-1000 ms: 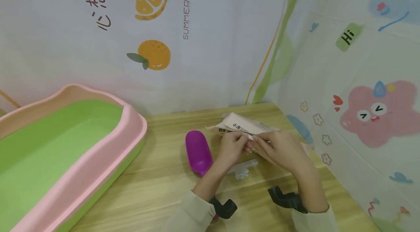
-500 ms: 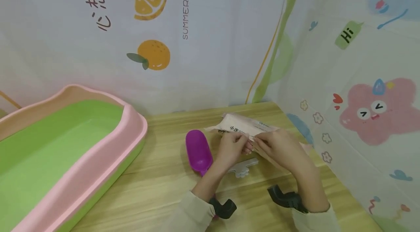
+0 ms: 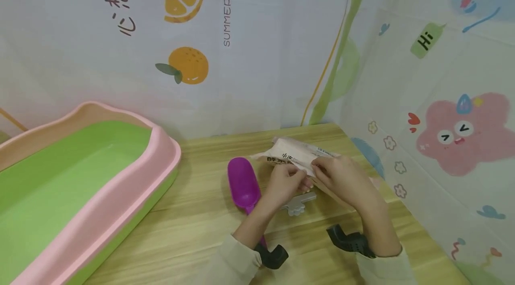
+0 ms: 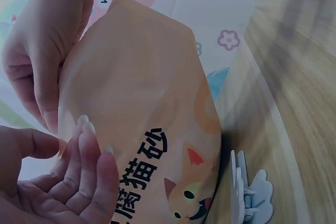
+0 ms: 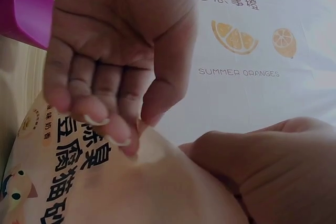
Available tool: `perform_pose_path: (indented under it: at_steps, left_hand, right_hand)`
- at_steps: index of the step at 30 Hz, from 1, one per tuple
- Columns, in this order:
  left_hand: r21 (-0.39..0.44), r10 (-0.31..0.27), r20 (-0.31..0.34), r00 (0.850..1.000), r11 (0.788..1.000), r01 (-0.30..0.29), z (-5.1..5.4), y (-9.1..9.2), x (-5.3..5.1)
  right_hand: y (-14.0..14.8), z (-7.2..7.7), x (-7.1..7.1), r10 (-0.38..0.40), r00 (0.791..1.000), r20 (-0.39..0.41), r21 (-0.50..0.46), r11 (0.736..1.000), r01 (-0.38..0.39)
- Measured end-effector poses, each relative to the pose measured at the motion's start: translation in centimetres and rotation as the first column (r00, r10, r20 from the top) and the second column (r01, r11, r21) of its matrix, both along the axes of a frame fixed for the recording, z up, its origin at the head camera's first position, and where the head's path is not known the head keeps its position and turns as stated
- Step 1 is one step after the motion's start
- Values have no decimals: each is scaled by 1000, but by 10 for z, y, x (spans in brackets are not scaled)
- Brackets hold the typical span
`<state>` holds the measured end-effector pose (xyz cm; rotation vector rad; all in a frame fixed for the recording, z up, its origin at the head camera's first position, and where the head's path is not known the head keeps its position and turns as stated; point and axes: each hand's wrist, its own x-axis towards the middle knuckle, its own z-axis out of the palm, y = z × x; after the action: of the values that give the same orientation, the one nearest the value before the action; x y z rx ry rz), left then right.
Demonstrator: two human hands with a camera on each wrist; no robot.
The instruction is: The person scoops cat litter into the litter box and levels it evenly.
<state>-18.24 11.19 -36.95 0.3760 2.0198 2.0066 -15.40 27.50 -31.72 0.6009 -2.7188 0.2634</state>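
Observation:
A pale peach cat litter bag point(image 3: 291, 150) with black printed characters stands on the wooden table. My left hand point(image 3: 284, 183) pinches the bag's upper edge between thumb and fingers. Close beside it, my right hand point(image 3: 347, 181) also grips that edge, its fingers bent over the bag. In the left wrist view, the bag's front point(image 4: 142, 93) shows a cartoon cat. A purple scoop point(image 3: 243, 184) lies left of the bag, its handle partly behind my left forearm. Below my hands lies a grey-white spring clip point(image 3: 298, 204), partly covered by the left hand.
A large litter box point(image 3: 161, 155) with a pink rim and green inside takes up the left of the table point(image 3: 201, 222). Printed curtains point(image 3: 257, 74) hang behind the table and along its right side. Black camera mounts point(image 3: 348, 240) sit on both wrists.
Both hands stay at the bag's upper edge. Their fingertips have shifted slightly apart, and the bag's top has changed its fold a little. The scoop and clip lie where they were.

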Motion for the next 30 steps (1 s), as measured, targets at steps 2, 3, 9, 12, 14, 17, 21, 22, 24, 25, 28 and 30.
perform_pose_path:
  at_steps: [2, 3, 9, 12, 14, 17, 21, 22, 24, 25, 28, 30]
  left_hand:
    - [-4, 0, 34, 999, 1000, 0, 0, -1, 1]
    - [-1, -1, 55, 998, 1000, 1, 0, -1, 1]
    - [24, -10, 117, 993, 1000, 7, -7, 2, -1]
    - [30, -4, 119, 993, 1000, 0, -10, 5, 0]
    - [24, 0, 109, 994, 1000, -3, -11, 5, 0]
    - [-2, 16, 70, 997, 1000, -16, -12, 3, 2]
    - [-48, 37, 30, 999, 998, -35, -11, -4, 5]
    - [-58, 35, 22, 999, 998, -33, -11, -5, 5]
    - [-78, 24, 13, 1000, 997, -23, -12, -6, 6]
    - [-85, 18, 11, 1000, 996, -17, -13, -7, 6]
    - [-110, 16, 6, 1000, 994, -15, -14, -8, 6]
    - [-129, 21, 7, 1000, 991, -19, -15, -8, 5]
  right_hand:
    - [0, -1, 1, -7, 1000, -2, -2, 1000, 7]
    - [0, -1, 1, -10, 1000, -5, -2, 1000, 10]
    - [-2, -4, 5, -30, 999, -44, 12, 999, 30]
    - [-2, -5, 7, -32, 998, -58, 21, 999, 33]
    - [-3, -6, 8, -32, 997, -64, 28, 999, 34]
    - [-5, -6, 8, -33, 996, -78, 41, 999, 36]
    - [-8, -5, 7, -19, 994, -107, 57, 998, 26]
    - [-8, -4, 7, -18, 993, -114, 62, 998, 25]
    - [-9, -3, 8, -19, 992, -121, 80, 996, 29]
    - [-8, -2, 8, -19, 992, -121, 93, 995, 31]
    - [-9, 3, 7, -35, 997, -76, 132, 990, 44]
    - [-10, 8, 5, -38, 999, -30, 171, 984, 42]
